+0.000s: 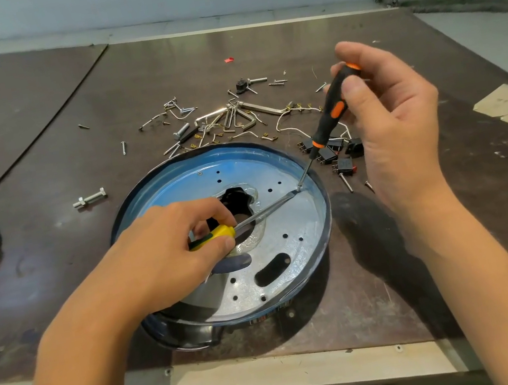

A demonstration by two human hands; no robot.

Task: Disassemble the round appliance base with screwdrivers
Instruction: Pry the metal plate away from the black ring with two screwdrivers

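The round base (pixel 288 220) sits open side up near the front edge of the worktop (pixel 53 255), right below me. My left grip (pixel 169 261) is curled round the yellow screwdriver (pixel 216 234), whose blade lies low across the metal plate toward the far right rim. My right grip (pixel 392 120) pinches the black-and-orange screwdriver (pixel 332 114) steeply upright. Its tip meets the other blade at what looks like a screw by the rim. I judge the base to be stiff sheet metal, fairly light and apt to skate, with thin edges. I would steady it by pressing on the plate or holding the outer rim. Loose screws and hex keys (pixel 232 118) lie beyond it.
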